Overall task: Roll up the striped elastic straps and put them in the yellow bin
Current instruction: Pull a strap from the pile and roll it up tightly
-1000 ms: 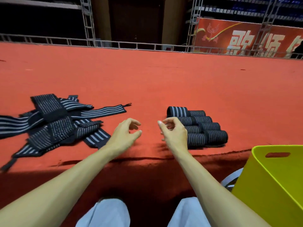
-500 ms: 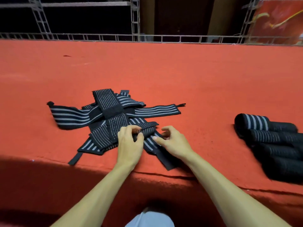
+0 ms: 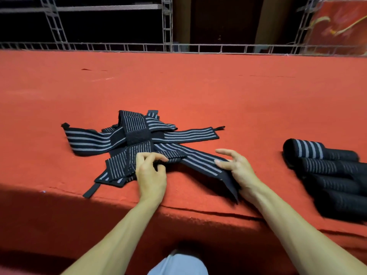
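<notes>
1. a pile of loose straps [image 3: 135, 135], black with grey stripes, lies crossed and overlapping on the red carpeted worktop [image 3: 198, 86], left of centre and close to its near edge.
2. one striped strap [image 3: 198, 161] runs from the pile diagonally toward the right and the near edge. its near end is lifted off the carpet and hangs beside the right wrist.
3. the right hand [image 3: 238, 171] holds that strap near its end. the thumb lies on top and the other fingers [image 3: 226, 152] are partly spread, with the index finger reaching out over the carpet.
4. the left hand [image 3: 151, 175] sits at the near side of the pile. its fingers [image 3: 147, 157] are curled and, together with the thumb, pinch a fold of strap there. i cannot tell whether this fold belongs to the same strap the right hand holds.
5. rolled straps [image 3: 327, 171] lie side by side in a row at the right, well apart from the pile. the farthest roll shows broad grey stripes, and the nearer ones are blurred and cut by the picture's edge.
6. both bare forearms reach in from the bottom, and a pale trouser knee [image 3: 178, 264] shows between them.
7. a metal truss railing [image 3: 178, 47] runs along the far edge of the worktop, with a red banner [image 3: 337, 26] behind it at the upper right.
</notes>
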Tool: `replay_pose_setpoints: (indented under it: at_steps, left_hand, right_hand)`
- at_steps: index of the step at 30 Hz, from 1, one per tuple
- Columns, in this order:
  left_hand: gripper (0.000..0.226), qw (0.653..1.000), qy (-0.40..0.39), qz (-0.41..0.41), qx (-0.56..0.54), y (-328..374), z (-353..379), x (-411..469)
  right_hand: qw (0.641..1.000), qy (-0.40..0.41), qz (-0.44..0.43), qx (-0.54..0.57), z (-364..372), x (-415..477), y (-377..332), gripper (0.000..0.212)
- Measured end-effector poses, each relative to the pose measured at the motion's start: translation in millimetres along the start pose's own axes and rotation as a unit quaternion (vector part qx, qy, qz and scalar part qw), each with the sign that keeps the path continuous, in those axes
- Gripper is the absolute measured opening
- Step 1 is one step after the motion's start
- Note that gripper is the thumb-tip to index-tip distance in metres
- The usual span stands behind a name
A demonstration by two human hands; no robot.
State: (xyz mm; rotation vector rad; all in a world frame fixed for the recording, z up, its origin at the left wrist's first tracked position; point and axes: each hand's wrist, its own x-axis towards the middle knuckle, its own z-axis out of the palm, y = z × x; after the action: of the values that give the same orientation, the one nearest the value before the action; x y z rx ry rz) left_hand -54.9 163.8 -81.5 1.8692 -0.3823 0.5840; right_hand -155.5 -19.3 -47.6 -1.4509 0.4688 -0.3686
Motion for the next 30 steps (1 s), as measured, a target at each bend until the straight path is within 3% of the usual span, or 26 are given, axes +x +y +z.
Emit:
replay_pose_setpoints:
  at_steps: [3, 6, 11, 14, 18, 20, 22, 26, 30]
  left_hand:
    - [0.035, 0.998, -0.054, 0.018, 0.029, -3, 3, -3]
    - [0.038, 0.985, -0.109, 0.036, 0.126, 4, 5, -9]
    - [0.073, 0.939, -0.22, 0.137, 0.228, 55, 15, -34]
    - [0.068, 0.932, -0.289, 0.146, 0.162, 100, 29, -44]
    - [0.018, 0.937, -0.333, 0.107, 0.006, 149, 43, -37]
    - [0.011, 0.938, -0.324, 0.083, -0.091, 163, 41, -30]
    - [0.015, 0.935, -0.316, 0.083, -0.139, 177, 35, -25]
    - [0.026, 0.906, -0.357, 0.071, -0.216, 203, 15, -21]
    - [0.02, 0.861, -0.428, 0.025, -0.274, 221, -1, -27]
  right_hand:
    - [0.994, 0.06, 0.002, 0.091, -27, -16, -9, 0.034]
    - [0.978, 0.099, -0.005, 0.184, -50, -36, -18, 0.03]
    - [0.953, 0.083, -0.024, 0.289, -70, -64, -52, 0.017]
    - [0.953, 0.012, -0.11, 0.282, -73, -71, -75, 0.011]
    - [0.955, -0.078, -0.196, 0.209, -82, -83, -112, 0.026]
    - [0.951, -0.098, -0.222, 0.194, -87, -90, -131, 0.03]
    - [0.951, -0.055, -0.239, 0.188, -88, -94, -147, 0.027]
    - [0.955, 0.137, -0.238, 0.109, -91, -92, -169, 0.012]
    - [0.939, 0.221, -0.258, 0.044, -98, -86, -183, 0.018]
